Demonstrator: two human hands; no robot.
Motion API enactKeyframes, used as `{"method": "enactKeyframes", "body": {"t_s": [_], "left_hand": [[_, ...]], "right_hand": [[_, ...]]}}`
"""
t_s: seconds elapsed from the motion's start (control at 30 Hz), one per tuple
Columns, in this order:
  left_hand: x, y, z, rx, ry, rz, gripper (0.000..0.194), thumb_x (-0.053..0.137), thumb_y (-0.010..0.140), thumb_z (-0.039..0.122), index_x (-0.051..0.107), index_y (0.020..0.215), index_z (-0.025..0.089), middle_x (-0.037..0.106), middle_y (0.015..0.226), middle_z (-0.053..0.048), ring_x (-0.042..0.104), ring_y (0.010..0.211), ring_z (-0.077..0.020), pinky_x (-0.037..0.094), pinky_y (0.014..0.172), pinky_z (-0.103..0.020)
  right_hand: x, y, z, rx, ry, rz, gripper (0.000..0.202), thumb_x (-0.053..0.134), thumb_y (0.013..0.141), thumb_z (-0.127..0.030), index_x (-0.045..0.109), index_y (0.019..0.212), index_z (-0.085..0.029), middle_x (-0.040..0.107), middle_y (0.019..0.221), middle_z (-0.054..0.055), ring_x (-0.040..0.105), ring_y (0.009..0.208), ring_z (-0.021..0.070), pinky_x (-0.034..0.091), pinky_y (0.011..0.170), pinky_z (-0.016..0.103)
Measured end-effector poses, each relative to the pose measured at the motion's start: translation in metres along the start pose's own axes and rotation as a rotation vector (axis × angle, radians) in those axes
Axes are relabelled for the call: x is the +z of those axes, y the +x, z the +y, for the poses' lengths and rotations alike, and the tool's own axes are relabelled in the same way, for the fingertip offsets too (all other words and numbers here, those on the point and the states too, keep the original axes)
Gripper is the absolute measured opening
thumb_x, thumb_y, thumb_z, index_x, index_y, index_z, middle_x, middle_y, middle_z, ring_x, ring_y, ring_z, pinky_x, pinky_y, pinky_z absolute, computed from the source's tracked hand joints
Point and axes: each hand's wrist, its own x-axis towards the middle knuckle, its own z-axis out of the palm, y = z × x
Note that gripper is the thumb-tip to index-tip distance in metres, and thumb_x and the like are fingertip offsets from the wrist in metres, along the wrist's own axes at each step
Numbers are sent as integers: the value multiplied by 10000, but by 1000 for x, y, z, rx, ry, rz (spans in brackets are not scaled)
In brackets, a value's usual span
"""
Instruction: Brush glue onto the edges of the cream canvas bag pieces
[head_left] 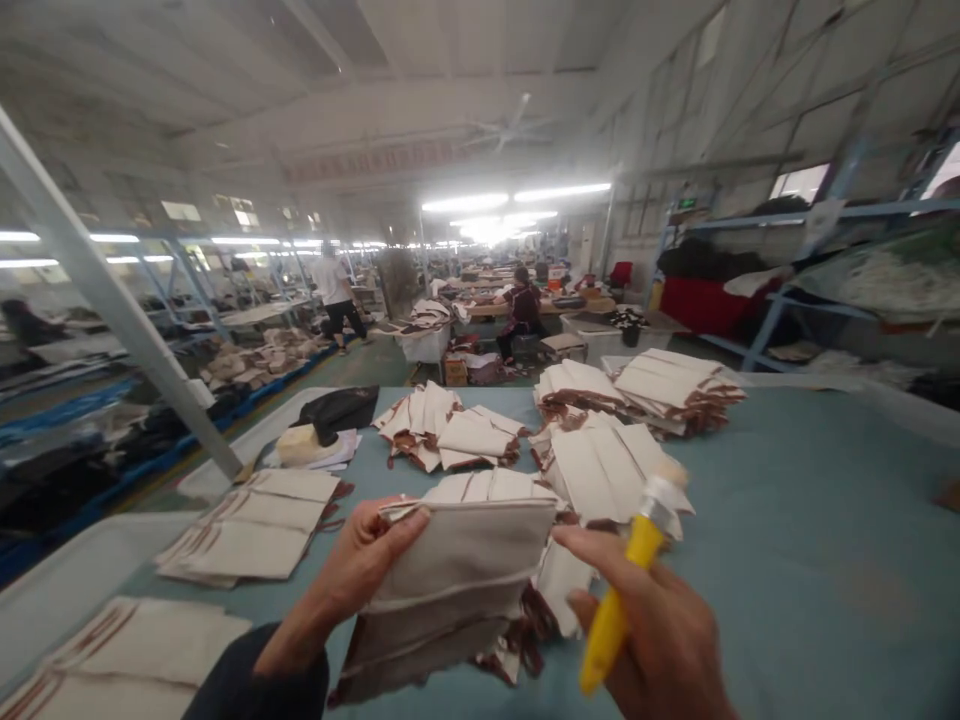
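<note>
My left hand pinches the upper left corner of a cream fabric piece with a darker lower part, held up above the table. In my right hand is a brush with a yellow handle and pale bristles pointing up and away. The right index fingertip is close to the piece's upper right edge; whether it touches, I cannot tell. Behind the held piece lie cream pieces with brown edges in stacks. More flat pieces are fanned out left of my left hand.
The table has a blue-green top. At its far left are a yellowish block and a black cloth. A slanted metal post rises at the left. Beyond are a seated person, a walking person and loaded shelves.
</note>
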Motion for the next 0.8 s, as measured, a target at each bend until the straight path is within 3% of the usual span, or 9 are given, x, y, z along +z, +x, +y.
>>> {"method": "enactKeyframes", "body": {"t_s": [0.03, 0.1, 0.23, 0.33, 0.43, 0.5, 0.6, 0.67, 0.8], "left_hand": [[2, -11, 3, 3, 11, -61, 503, 761, 831, 643, 666, 690, 169, 590, 640, 10, 490, 581, -134, 398, 516, -225], [2, -28, 6, 29, 27, -187, 478, 697, 888, 612, 705, 710, 168, 631, 666, -7, 515, 607, -150, 438, 555, -244], [-27, -50, -5, 41, -7, -292, 441, 728, 856, 601, 808, 908, 171, 779, 832, -58, 690, 768, -238, 576, 719, -318], [-61, -69, -31, 44, -80, -93, 569, 641, 906, 679, 796, 1117, 173, 833, 1020, -103, 770, 958, -299, 626, 883, -376], [-78, -92, -57, 54, 11, 167, 467, 567, 998, 609, 797, 1009, 202, 842, 985, -80, 782, 962, -270, 629, 910, -335], [-74, -107, -65, 82, 90, 178, 367, 610, 989, 537, 797, 934, 226, 833, 900, -49, 781, 859, -241, 637, 778, -277], [-55, -120, -68, 240, 138, 116, 239, 677, 937, 439, 809, 907, 243, 834, 856, -36, 774, 747, -217, 624, 670, -248], [-43, -124, -70, 376, 168, 131, 165, 719, 908, 370, 818, 964, 250, 850, 924, -45, 794, 804, -224, 638, 736, -259], [-30, -127, -81, 543, 230, 132, 245, 754, 903, 278, 794, 1143, 255, 850, 1094, -67, 807, 1000, -246, 645, 889, -285]], "right_hand": [[15, 15, -10, -126, -33, -48, 228, 616, 1050, -333, 705, 1242, -248, 829, 1106, 100, 805, 945, 281, 666, 801, 381], [43, 31, -31, -196, -70, -155, 234, 565, 1081, -365, 685, 1199, -202, 829, 1000, 100, 788, 793, 253, 634, 677, 342], [78, 20, -62, -46, 84, -304, 218, 528, 1100, -308, 675, 971, -211, 760, 740, 14, 716, 598, 162, 536, 570, 236], [79, 5, -75, 153, 113, -279, 244, 543, 1085, -286, 643, 870, -227, 699, 659, -30, 655, 513, 119, 482, 504, 186], [74, 1, -88, 207, 65, -196, 223, 550, 1066, -279, 635, 865, -234, 643, 602, -60, 592, 438, 107, 442, 436, 177], [72, 0, -97, 194, 23, -157, 216, 555, 1053, -278, 625, 853, -236, 635, 593, -59, 585, 426, 114, 444, 423, 184], [69, -5, -108, 183, -41, -124, 225, 564, 1052, -282, 617, 837, -239, 617, 568, -63, 570, 404, 117, 438, 405, 191], [66, -11, -114, 157, -97, -105, 232, 562, 1065, -297, 629, 851, -241, 620, 563, -64, 564, 395, 118, 434, 400, 198], [52, -27, -119, 84, -295, -3, 239, 539, 1089, -314, 651, 890, -247, 688, 613, -39, 613, 434, 138, 466, 440, 225]]}}
